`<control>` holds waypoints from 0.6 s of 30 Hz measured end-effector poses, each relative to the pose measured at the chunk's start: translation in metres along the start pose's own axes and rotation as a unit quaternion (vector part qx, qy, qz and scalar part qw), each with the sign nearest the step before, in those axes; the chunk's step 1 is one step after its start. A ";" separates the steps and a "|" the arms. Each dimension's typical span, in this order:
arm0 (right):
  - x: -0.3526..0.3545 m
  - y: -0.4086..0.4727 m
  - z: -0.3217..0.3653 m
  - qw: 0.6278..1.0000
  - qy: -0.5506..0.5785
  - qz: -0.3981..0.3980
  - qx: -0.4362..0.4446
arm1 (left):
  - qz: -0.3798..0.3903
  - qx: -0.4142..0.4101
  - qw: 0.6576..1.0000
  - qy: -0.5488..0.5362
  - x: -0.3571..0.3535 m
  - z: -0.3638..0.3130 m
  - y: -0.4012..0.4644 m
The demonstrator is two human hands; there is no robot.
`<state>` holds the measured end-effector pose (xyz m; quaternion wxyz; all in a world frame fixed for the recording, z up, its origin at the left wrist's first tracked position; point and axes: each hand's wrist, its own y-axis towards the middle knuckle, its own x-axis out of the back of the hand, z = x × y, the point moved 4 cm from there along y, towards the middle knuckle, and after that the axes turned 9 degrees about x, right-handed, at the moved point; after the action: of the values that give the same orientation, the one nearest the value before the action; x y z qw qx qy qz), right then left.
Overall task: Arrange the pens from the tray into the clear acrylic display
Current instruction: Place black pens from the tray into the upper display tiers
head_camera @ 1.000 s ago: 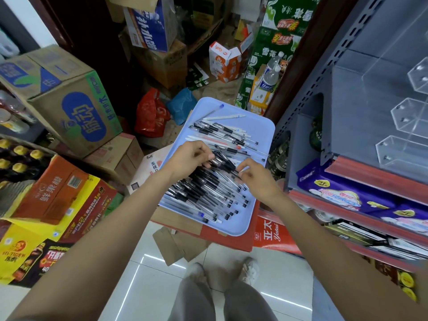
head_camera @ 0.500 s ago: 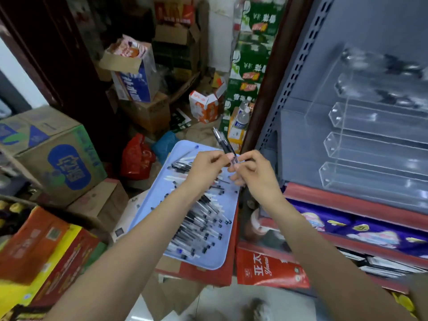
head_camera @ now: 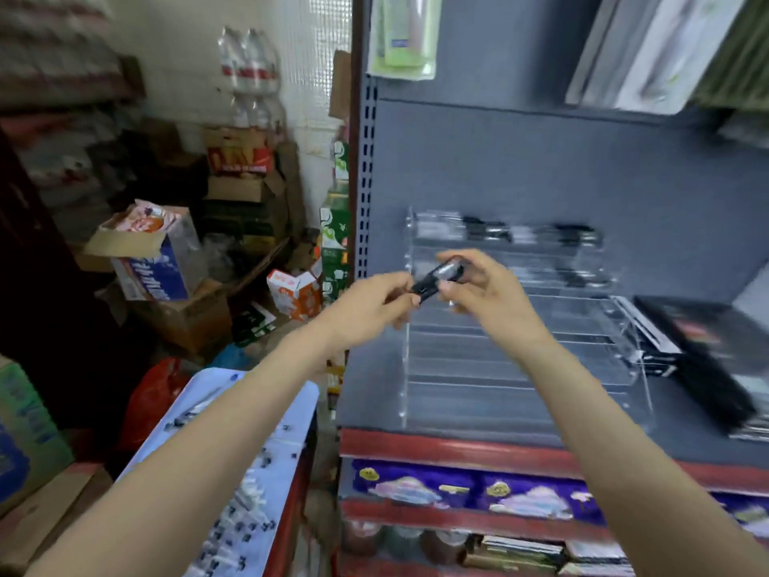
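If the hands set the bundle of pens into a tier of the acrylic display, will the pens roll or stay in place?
The pens look slim, round and stiff, so they would probably roll once released. Both the left hand and the right hand hold them, which suggests a loose bundle apt to spread. The acrylic display has shallow lipped tiers, likely enough to stop them.

display: clear acrylic, glossy, smooth
tray: pale blue plastic, smooth, slight sheen
pens: black and clear plastic, shiny
shelf back: grey painted metal, matt
boxes: brown cardboard, dull
bag: red plastic, glossy
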<state>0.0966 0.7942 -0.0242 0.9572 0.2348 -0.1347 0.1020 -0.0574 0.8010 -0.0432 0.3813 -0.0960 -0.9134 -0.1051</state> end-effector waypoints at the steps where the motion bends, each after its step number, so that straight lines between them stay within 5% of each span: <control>1: 0.018 0.002 -0.001 1.000 0.000 -0.002 0.005 | -0.003 -0.015 1.000 0.010 -0.003 -0.016 0.009; 5: 0.097 0.006 -0.015 0.998 -0.047 -0.044 0.012 | -0.074 -0.061 0.991 0.093 -0.018 -0.063 0.054; 9: 0.175 0.004 -0.042 0.980 -0.085 -0.179 -0.003 | -0.162 -0.026 0.977 0.133 -0.044 -0.081 0.095; 18: 0.253 0.008 -0.068 0.957 -0.095 -0.275 -0.017 | -0.100 -0.011 0.992 0.073 -0.102 -0.114 0.142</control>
<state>0.3477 0.8668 -0.0013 0.9351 0.2547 -0.1568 -0.1899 0.1263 0.8978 -0.0210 0.4334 -0.0005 -0.8870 -0.1596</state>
